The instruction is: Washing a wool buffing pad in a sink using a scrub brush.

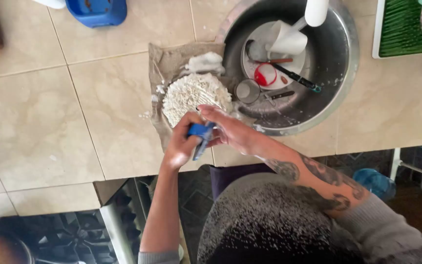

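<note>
My left hand (180, 146) grips a small blue-handled tool (201, 137) near the counter's front edge. My right hand (228, 129) rests against the same tool from the right, fingers stretched over it. Just beyond both hands lies a round white bristly pad (191, 93), wet and foamy, on a brown cloth (172, 61). A lump of white foam (205, 62) sits behind the pad.
A round steel sink (340, 73) to the right holds a white plate, a white jug, a red lid, a small strainer and utensils. A blue tub (98, 11) stands at the back left. A green drying mat (406, 29) lies at the far right. Beige tiles (50, 112) cover the counter.
</note>
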